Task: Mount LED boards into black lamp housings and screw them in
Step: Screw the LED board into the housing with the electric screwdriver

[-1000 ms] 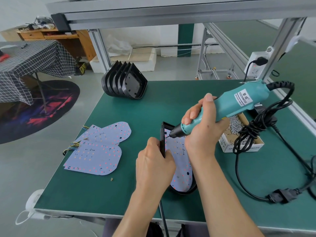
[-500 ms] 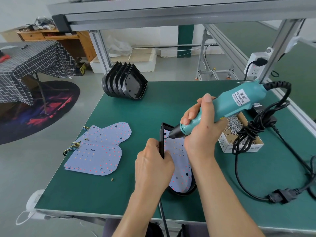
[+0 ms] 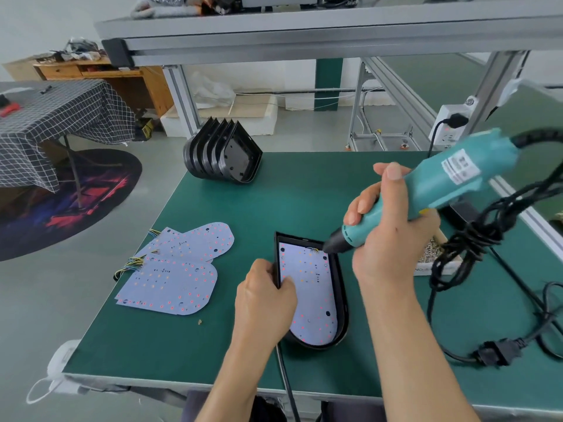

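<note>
Gripping the left wall of the black lamp housing (image 3: 342,303), the left hand (image 3: 264,303) is curling its fingers over the rim, and the thumb is lying on the white LED board (image 3: 307,295) inside it. This housing is lying flat on the green table (image 3: 274,202), close to the near edge, with its straight end pointing away from the person and its round end pointing toward the person. The right hand (image 3: 388,236) is wrapping tightly around the teal electric screwdriver (image 3: 426,193), just beyond the housing on its right side. The screwdriver is leaning down to the left, and its dark tip is sitting at the far right corner of the board; if it is touching a screw there, I cannot tell. To the left of the housing, the loose LED boards (image 3: 173,269) are lying in an overlapping pile, with coloured wires coming out at their left side. Far beyond the housing, near the back edge of the table, the stack of empty housings (image 3: 222,155) is standing on edge. To the right of the housing, behind the right hand, the box of screws (image 3: 431,257) is partly hidden. The black cable (image 3: 463,248) is hanging in a bundle from the screwdriver and running over the table on the same side.
</note>
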Motion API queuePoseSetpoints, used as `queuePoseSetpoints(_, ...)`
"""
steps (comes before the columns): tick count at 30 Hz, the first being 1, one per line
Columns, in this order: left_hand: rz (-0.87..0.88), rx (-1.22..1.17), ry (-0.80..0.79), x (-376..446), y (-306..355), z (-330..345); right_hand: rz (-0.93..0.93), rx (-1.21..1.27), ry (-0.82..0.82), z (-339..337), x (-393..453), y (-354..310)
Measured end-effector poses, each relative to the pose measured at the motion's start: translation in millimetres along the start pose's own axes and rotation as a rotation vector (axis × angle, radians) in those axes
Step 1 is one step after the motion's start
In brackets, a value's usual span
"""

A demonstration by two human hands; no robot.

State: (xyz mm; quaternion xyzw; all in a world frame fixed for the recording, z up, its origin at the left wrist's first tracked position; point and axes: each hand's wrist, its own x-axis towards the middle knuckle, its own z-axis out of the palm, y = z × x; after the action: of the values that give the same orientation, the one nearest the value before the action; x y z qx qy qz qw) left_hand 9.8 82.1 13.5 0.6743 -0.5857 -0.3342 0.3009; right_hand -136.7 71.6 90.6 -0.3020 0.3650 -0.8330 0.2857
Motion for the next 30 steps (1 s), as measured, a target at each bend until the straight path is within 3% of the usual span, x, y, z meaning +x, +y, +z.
queuePoseSetpoints(3, 0.005, -0.035, 0.001, -4, -3, 0, 0.175, -0.323, -0.034, -20, 7, -10)
queuePoseSetpoints(8, 0.027, -0.043, 0.058, -5, -6, -2, 0.437, -0.965, -0.302, -68, -6, -4)
queuePoseSetpoints(12, 0.007, -0.090, 0.045, -2, -7, -7, 0.366, -1.404, -0.432, -80, -16, 12)
queuePoseSetpoints(18, -0.059, -0.262, -0.004, 2, -5, -19, 0.197, -1.808, -0.510, -69, -24, 36)
queuePoseSetpoints(28, 0.072, -0.738, 0.040, -10, 29, -61, 0.104, -1.955, -0.516, -74, -37, 26)
queuePoseSetpoints(30, 0.099, -0.821, 0.051, -15, 36, -73, -0.003, -1.724, -0.472, -74, -61, 11)
